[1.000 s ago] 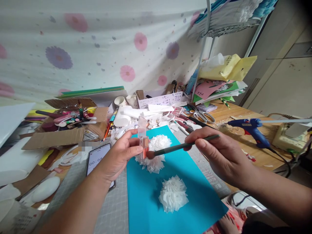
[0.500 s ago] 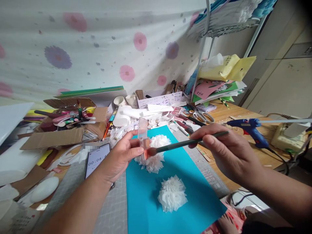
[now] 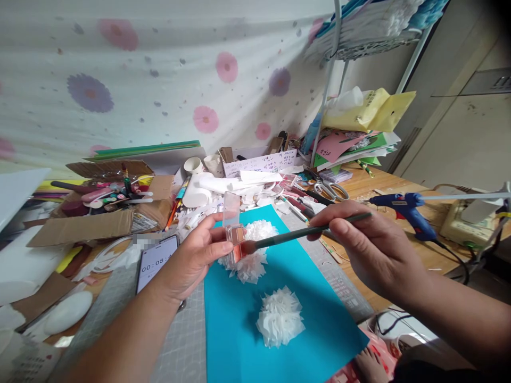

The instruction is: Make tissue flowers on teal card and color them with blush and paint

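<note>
My left hand (image 3: 202, 252) is closed on a small clear makeup compact (image 3: 236, 234), its lid raised and pinkish-orange powder showing inside. Between the fingers of my right hand (image 3: 367, 250) is a dark green makeup brush (image 3: 295, 234), held nearly level. Its bristle tip lies at the compact's powder. Beneath the hands is a blue sheet (image 3: 235, 324). On it sit white ruffled paper flowers: one (image 3: 280, 317) near the front, another (image 3: 261, 230) behind the brush, and one (image 3: 251, 266) with a faint pink tint, partly hidden by the compact.
A phone (image 3: 157, 260) showing a timer lies left on the grey cutting mat (image 3: 181, 340). Scissors (image 3: 330, 190) and a blue glue gun (image 3: 411, 207) are at the right. A cardboard box (image 3: 88, 226) of craft supplies stands at the left, with paper scraps behind the sheet.
The whole view has shifted slightly, so things appear a little further left. Both hands keep their grip, and the brush tip stays at the compact.
</note>
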Demonstrator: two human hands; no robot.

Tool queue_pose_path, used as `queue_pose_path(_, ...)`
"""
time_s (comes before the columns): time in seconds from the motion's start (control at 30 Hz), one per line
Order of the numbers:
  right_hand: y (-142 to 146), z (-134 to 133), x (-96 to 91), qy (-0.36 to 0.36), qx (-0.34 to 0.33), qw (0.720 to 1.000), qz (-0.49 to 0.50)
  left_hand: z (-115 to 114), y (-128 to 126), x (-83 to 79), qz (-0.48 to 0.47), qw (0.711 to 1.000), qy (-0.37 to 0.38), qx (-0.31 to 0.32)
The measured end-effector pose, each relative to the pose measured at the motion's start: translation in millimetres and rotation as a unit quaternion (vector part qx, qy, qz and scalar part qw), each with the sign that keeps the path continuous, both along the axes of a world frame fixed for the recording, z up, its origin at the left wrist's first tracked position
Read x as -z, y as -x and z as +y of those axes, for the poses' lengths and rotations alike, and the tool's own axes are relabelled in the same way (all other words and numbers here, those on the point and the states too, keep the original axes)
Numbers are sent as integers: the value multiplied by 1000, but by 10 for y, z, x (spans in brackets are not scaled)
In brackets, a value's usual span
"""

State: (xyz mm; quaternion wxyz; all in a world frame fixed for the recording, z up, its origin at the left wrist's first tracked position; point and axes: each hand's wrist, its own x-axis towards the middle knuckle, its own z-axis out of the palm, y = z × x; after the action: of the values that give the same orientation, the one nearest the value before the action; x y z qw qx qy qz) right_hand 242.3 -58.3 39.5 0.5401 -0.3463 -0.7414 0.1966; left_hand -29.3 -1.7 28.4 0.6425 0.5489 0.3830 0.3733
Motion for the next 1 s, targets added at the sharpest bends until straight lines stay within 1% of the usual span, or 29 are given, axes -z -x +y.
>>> queue_pose_path(0.13,-2,-5,-12,8,-5,999,-35,-9,-15,-2,-1,1000,1,-7)
queue_pose_path(0.27,-7,-12,-22,18,-14,1000,7,-19,-15,-6,-1,1000,4,-1)
queue_pose_path(0.37,-10,-17,-26,22,-25,999,-13,-23,-5,-8,-1,1000,4,-6)
queue_pose_path(0.43,-13,-20,-30,24,-21,999,-13,-26,-1,-9,-2,1000,3,-9)
queue_pose_path(0.53,-16,-21,-38,19,-13,1000,13,-30,-7,-7,-2,1000,-2,-2)
queue_pose_path(0.67,0,-18,-44,13,-5,1000,-16,-28,-27,-15,-2,1000,3,-7)
queue_pose_path(0.77,20,-14,-39,13,-10,1000,15,-27,-31,-28,-4,1000,-1,-15)
queue_pose_path(0.93,39,-7,-34,10,-4,1000,-27,-16,-5,-16,0,1000,-9,-26)
queue_pose_path(1.0,44,-5,-42,9,-3,1000,-7,-7,2,-6,-1,1000,-11,-26)
